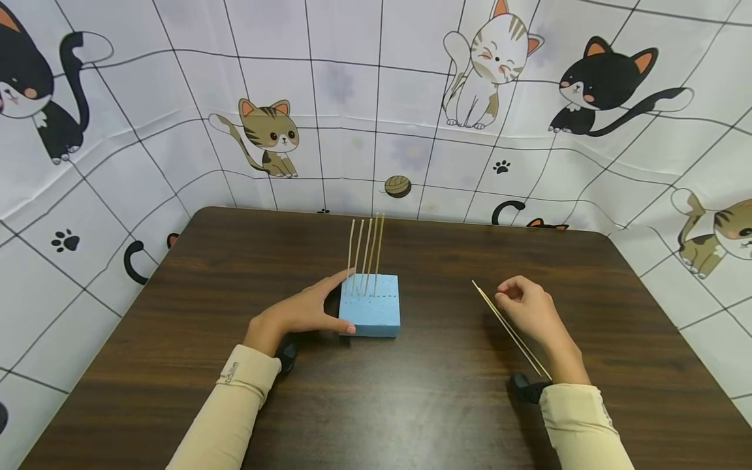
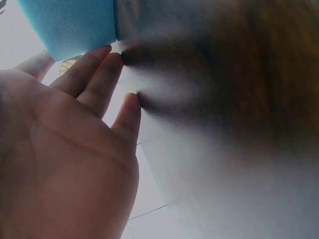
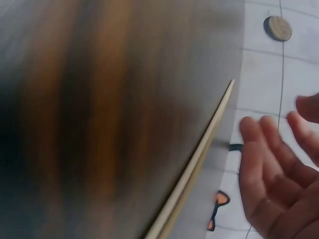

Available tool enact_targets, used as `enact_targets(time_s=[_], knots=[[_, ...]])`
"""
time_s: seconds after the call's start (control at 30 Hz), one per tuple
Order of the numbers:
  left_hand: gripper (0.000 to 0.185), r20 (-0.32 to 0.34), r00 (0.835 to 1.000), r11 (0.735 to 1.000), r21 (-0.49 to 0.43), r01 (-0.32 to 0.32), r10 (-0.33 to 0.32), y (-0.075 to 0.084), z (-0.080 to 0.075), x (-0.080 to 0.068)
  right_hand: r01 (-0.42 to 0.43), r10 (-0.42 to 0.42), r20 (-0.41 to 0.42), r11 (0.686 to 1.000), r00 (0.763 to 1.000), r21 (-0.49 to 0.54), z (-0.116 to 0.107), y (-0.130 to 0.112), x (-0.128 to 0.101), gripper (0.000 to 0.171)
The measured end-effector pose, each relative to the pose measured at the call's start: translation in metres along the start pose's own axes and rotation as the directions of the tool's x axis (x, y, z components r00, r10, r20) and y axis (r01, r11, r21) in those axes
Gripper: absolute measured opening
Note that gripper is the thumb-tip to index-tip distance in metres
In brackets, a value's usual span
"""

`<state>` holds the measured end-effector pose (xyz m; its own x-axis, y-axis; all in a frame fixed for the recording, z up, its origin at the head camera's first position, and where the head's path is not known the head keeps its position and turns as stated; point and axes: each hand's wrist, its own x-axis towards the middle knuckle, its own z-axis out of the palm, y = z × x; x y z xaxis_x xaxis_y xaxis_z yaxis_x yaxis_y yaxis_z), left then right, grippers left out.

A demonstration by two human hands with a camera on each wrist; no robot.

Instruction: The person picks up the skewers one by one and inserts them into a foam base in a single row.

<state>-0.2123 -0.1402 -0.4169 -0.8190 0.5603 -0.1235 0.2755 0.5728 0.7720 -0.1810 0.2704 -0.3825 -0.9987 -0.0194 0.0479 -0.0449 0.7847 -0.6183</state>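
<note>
A light blue foam block (image 1: 376, 314) sits left of the table's middle, with rows of small holes in its top. Several thin wooden skewers (image 1: 367, 254) stand upright along its left part, leaning slightly. My left hand (image 1: 302, 310) holds the block from its left side, thumb at the front face and index finger at the back corner. The left wrist view shows its other fingers (image 2: 102, 74) stretched toward the block. My right hand (image 1: 531, 310) hovers just right of two loose skewers (image 1: 510, 328) lying slanted on the table. Its fingers (image 3: 254, 164) bend loosely, with nothing visible between them.
A dark brown wood-grain table (image 1: 435, 405) carries everything. Behind it and at its sides hangs a white cloth (image 1: 346, 85) with a grid and cartoon cats. Each wrist wears a black strap device (image 1: 288, 352).
</note>
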Motion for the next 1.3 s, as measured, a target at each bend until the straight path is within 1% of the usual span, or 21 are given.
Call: enact_targets(time_s=[0.2,0.37,0.5,0.7,0.93,1.17,1.3], knots=[[0.108,0.004,1.0,1.0,-0.003,-0.001,0.001,0.001,0.0,0.0,-0.045,0.056,0.114,0.994,0.992,-0.097,-0.002,0.012,-0.005,0.019],[0.109,0.007,1.0,1.0,0.001,-0.003,0.003,0.001,0.0,-0.001,-0.084,0.106,0.165,0.987,0.981,-0.135,-0.003,0.015,-0.007,0.018],[0.109,0.006,1.0,1.0,-0.004,-0.01,0.01,0.001,0.001,-0.001,-0.123,0.15,0.197,0.982,0.969,-0.141,-0.002,0.016,-0.007,0.016],[0.108,0.01,1.0,1.0,-0.005,-0.007,0.007,0.001,0.0,-0.001,-0.152,0.178,0.211,0.979,0.961,-0.132,-0.001,0.018,-0.007,0.016],[0.108,0.011,1.0,1.0,-0.002,-0.003,0.003,0.003,0.0,-0.002,-0.165,0.201,0.223,0.972,0.954,-0.168,-0.002,0.016,-0.007,0.017],[0.108,0.011,1.0,1.0,0.003,-0.004,0.004,0.002,0.0,-0.001,-0.181,0.219,0.227,0.968,0.949,-0.174,0.0,0.016,-0.006,0.032],[0.109,0.01,1.0,1.0,0.003,-0.011,0.011,0.003,-0.001,-0.002,-0.173,0.21,0.223,0.969,0.952,-0.176,-0.001,0.015,-0.007,0.035]])
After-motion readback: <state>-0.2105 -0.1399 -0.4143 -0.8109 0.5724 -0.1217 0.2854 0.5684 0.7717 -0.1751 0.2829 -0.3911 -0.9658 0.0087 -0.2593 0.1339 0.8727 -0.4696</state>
